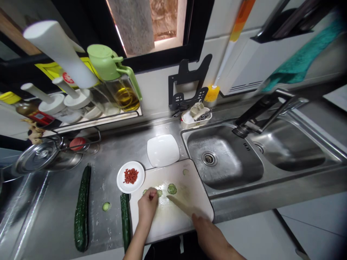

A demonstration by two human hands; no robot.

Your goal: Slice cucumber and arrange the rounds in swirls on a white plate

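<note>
On the white cutting board, my left hand has its fingers pinched together at a pale green cucumber slice. Part of another slice shows behind these fingers. My right hand is wrapped round the handle of a knife, whose blade points left across the board. Just beyond the knife tip lies a small stack of cucumber slices. A single thin slice rests near the board's far right corner. Left of the board lies a cut cucumber, partly hidden by my left forearm.
A whole cucumber and a cucumber end lie on the steel counter. Chopped red bits fill a small white plate. A square white plate touches the board's far side. The double sink is right; a condiment rack hangs left.
</note>
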